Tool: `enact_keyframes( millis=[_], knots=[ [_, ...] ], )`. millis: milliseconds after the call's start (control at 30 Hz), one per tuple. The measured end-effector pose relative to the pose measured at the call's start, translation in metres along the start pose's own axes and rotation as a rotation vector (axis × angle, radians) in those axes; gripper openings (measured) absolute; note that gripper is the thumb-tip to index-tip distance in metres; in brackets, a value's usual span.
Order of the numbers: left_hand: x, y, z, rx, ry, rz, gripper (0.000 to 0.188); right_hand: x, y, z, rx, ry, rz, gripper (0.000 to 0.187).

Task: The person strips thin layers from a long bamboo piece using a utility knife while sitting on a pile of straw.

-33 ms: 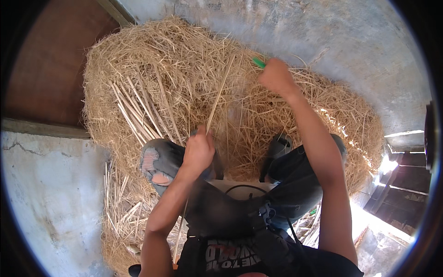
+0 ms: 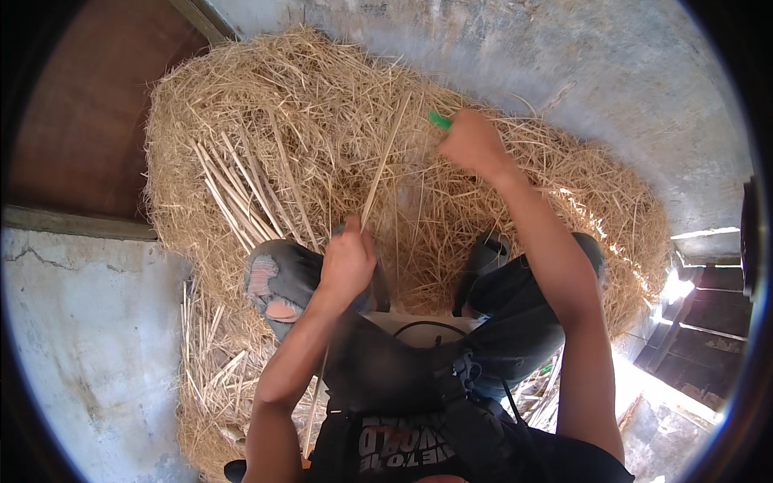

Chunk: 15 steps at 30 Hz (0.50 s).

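Observation:
A long, thin pale strip [image 2: 384, 167], like split bamboo or a flat stalk, slants up and away from my left hand [image 2: 348, 264]. The fingers of that hand are closed round its lower part, above my left knee. A thin length also shows below the wrist, running down beside my left forearm. Farther out and to the right, my right hand [image 2: 477, 145] is a fist over the straw pile. From its left side sticks a short green piece [image 2: 439, 120], like the end of a handle. The rest of it is hidden in the fist.
Loose dry straw or shavings [image 2: 306, 97] are heaped all round my legs. A bundle of pale sticks [image 2: 241, 193] lies on the heap beyond my left knee. I sit on a pale seat [image 2: 403, 324]. Weathered walls [image 2: 515, 48] close in behind and at left; wooden slats stand at right.
My right hand, with the green piece, has shifted a little to the left and slightly down. My left hand and the strip have hardly moved.

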<state>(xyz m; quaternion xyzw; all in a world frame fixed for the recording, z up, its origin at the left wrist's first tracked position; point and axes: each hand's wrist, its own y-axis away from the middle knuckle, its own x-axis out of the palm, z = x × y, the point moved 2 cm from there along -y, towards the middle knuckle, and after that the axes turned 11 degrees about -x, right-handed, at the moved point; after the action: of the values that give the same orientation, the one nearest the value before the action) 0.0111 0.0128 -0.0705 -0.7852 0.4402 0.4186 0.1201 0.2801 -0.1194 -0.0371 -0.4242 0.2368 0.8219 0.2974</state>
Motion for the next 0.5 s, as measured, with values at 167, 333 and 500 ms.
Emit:
enact_keyframes(
  millis=[167, 333, 500],
  knots=[
    [0.000, 0.000, -0.004, -0.011, -0.039, 0.008, 0.020, 0.056, 0.045, 0.061, -0.241, 0.060, 0.131, 0.019],
    [0.002, -0.001, 0.003, 0.048, -0.068, -0.056, 0.021, 0.085, 0.052, 0.063, -0.293, 0.072, 0.139, 0.018],
    [0.003, 0.006, 0.002, -0.012, -0.161, -0.014, 0.019, 0.073, 0.018, 0.043, -0.170, 0.162, 0.167, 0.018]
  ],
)
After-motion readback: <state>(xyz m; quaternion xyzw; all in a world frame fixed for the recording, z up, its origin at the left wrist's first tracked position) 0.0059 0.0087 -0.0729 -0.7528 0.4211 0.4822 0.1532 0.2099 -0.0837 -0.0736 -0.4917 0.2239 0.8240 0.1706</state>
